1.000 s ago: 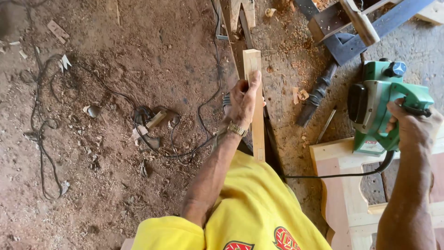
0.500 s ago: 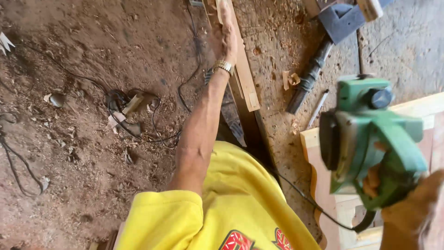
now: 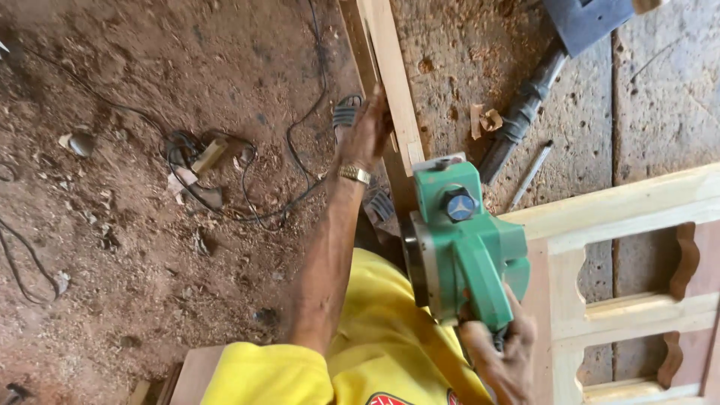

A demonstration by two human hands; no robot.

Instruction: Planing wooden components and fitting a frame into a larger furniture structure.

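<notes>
the green electric planer [image 3: 461, 244] has come in from our right and now sits with its nose at the near end of the pale wooden strip [image 3: 390, 82], so planing looks about to begin. our right hand [image 3: 502, 356] has its fingers clenched round the handle; our left hand [image 3: 365, 135] grasps the strip just ahead of the planer.

The wooden strip [image 3: 386, 82] is cut off by the top edge; the right hand [image 3: 504, 360], perhaps partly, is hidden behind the green planer [image 3: 461, 247].
</notes>
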